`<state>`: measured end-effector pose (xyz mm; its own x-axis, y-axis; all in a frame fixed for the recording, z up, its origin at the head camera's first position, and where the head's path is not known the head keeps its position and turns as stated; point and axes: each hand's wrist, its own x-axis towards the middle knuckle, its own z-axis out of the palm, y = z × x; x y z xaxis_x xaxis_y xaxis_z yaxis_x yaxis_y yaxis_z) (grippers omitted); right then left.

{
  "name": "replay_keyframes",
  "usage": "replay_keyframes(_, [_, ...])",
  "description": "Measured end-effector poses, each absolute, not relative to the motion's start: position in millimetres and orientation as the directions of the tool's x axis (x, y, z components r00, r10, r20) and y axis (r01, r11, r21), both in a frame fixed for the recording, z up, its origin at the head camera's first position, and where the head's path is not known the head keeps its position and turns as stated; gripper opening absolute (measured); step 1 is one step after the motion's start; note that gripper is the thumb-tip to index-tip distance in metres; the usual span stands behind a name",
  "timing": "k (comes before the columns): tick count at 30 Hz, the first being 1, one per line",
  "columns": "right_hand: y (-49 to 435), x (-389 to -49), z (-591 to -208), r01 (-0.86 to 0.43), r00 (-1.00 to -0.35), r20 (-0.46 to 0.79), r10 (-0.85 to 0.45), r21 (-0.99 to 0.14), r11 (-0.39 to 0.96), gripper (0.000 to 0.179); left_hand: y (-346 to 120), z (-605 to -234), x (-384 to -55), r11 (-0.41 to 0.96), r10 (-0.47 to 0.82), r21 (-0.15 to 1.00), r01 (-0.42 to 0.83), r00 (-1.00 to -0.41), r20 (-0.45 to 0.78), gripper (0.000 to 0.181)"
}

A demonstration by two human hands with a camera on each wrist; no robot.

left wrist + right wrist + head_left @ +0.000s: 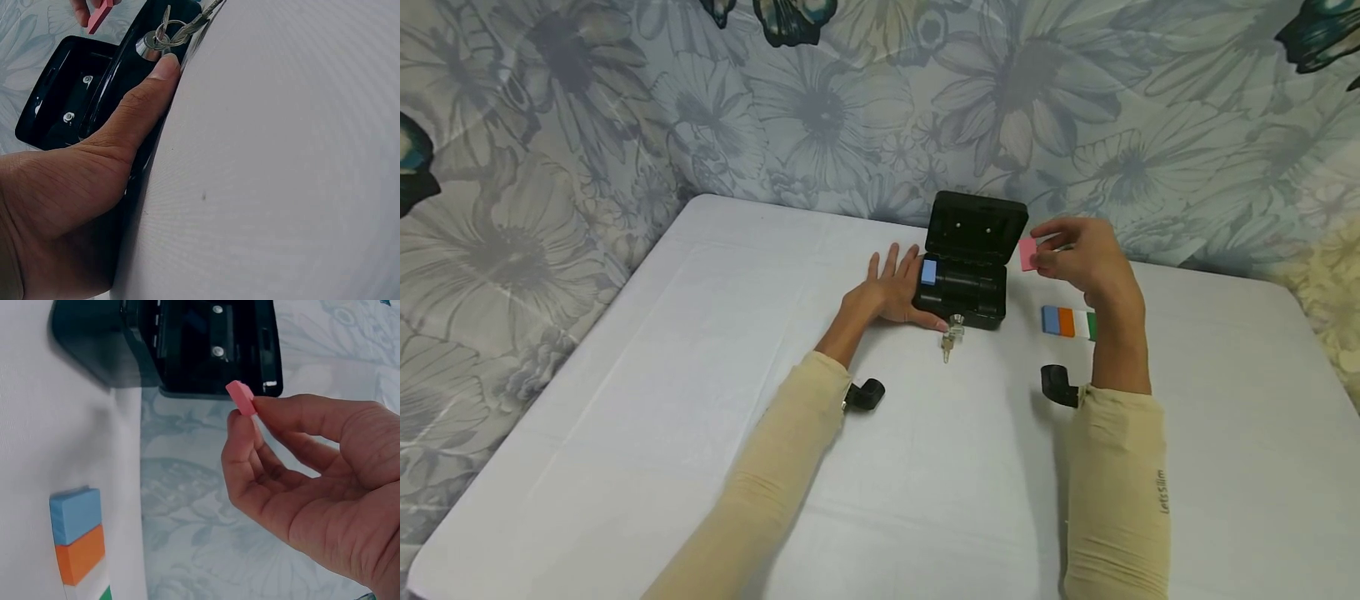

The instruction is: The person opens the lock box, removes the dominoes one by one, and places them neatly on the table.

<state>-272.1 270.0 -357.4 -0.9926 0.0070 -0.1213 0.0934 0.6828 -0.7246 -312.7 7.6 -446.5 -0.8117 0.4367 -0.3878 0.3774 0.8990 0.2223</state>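
A small black cash box (985,320) stands on the table with its lid (976,227) raised. Inside, at the left end, lies a blue block (928,272). My left hand (887,293) rests against the box's left side, fingers spread and straight. Its thumb (153,87) lies along the front, beside the lock, where keys (948,342) hang on a ring. Between thumb and fingertips my right hand (1088,260) pinches a thin pink block (242,398), held in the air just right of the lid.
Right of the box, a row of blocks lies side by side: blue (1050,321), orange (1066,322), white (1081,324) and green (1092,326), the last partly behind the right wrist. A flower-patterned cloth (820,108) hangs behind the white table (925,500).
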Motion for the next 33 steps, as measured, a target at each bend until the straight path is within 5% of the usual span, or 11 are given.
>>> replay_keyframes(33, [335,-257,-355,0.185,-0.978,-0.193,0.075,-0.650,0.737,0.051,12,-455,-321,0.910,0.414,0.203,0.361,-0.811,-0.414,0.129])
